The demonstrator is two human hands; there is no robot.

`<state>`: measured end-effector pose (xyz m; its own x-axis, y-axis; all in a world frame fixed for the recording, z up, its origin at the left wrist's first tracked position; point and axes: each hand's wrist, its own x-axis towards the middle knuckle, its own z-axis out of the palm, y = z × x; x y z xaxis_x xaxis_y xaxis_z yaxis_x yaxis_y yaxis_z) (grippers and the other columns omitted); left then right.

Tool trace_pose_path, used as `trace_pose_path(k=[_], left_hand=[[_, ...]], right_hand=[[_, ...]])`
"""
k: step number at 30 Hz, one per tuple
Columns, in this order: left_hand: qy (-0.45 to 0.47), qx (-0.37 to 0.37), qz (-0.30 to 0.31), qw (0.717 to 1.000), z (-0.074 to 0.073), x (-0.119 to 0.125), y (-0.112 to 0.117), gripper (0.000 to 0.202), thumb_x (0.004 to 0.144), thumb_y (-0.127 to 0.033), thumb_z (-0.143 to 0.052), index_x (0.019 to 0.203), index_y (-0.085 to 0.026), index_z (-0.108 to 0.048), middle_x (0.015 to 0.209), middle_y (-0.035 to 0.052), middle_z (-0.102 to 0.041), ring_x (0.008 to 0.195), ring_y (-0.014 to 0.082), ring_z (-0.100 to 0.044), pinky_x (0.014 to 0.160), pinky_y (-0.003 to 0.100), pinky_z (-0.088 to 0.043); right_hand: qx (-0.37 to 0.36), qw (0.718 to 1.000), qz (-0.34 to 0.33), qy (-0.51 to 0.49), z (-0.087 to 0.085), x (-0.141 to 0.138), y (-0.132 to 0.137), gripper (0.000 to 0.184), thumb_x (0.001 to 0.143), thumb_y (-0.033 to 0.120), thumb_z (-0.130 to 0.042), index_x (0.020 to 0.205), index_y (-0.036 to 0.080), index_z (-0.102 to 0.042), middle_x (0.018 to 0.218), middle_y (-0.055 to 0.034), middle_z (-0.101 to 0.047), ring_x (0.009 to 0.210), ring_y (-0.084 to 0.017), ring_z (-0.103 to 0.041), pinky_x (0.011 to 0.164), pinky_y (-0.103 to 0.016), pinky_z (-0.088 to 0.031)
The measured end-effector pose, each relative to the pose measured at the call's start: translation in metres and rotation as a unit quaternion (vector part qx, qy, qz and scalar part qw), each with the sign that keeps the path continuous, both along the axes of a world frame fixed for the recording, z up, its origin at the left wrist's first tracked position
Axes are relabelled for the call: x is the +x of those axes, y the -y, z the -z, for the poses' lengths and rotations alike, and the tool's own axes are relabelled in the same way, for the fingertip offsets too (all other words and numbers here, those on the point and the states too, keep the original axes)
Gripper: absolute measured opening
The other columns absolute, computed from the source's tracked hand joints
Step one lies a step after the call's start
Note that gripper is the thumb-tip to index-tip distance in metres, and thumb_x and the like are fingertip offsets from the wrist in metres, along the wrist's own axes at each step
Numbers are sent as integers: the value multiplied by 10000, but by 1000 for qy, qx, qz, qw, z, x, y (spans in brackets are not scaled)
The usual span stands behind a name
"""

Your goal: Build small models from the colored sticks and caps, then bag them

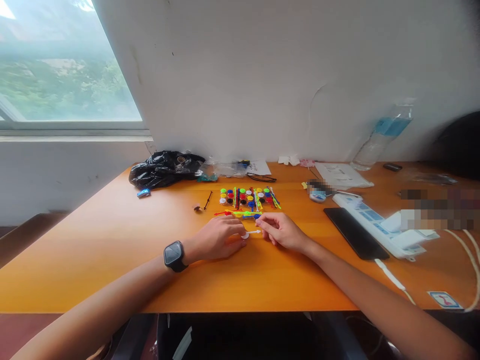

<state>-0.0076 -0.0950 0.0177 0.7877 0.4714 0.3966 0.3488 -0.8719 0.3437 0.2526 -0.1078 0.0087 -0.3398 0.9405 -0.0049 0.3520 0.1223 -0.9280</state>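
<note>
My left hand (221,235), with a black watch (173,254) on its wrist, is closed on a small white disc (245,235) between thumb and fingers. A thin white plastic arrow (255,231) points from the disc toward my right hand (282,231). That hand's fingers are curled and pressed together by the arrow's tip; what they hold, if anything, is hidden. Just beyond lie a yellow-green arrow (245,213), a red arrow (222,214) and a blue piece (256,216). Farther back, several coloured discs (243,192) stand in columns with coloured arrows (257,199) between them.
A black arrow (208,201) and a dark disc (198,209) lie to the left. Behind are a black plastic bag (161,169) and glasses (261,177). On the right are a phone (354,232), a power strip (369,220) with cables, and a tilted bottle (390,131).
</note>
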Motion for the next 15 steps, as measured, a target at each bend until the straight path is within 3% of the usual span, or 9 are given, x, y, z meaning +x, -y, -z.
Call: trace_pose_path(k=[9, 13, 15], left_hand=[[-11, 12, -8, 1000, 2, 5, 3, 73, 973, -296, -668, 967, -223, -676, 951, 59, -724, 897, 229, -668, 812, 346, -518], [14, 25, -14, 999, 0, 0, 5, 157, 969, -342, -691, 1081, -233, -680, 1081, 78, -735, 988, 249, -673, 893, 389, -531], [49, 35, -36, 998, -4, -2, 5, 197, 971, -351, -694, 1125, -233, -659, 1119, 91, -730, 1020, 261, -666, 916, 410, -529]], right_hand=[[16, 1000, 16, 16, 1, 4, -2, 452, 973, 619, -621, 911, 179, -707, 546, 14, -602, 457, -129, -531, 460, -243, -390], [7, 998, 26, 49, -3, 10, -3, 564, 991, 681, -554, 991, 156, -759, 497, 10, -595, 458, -136, -522, 490, -247, -387], [-29, 998, 18, 46, -6, 13, -2, 623, 989, 719, -523, 939, 151, -776, 461, 7, -577, 422, -123, -471, 463, -243, -336]])
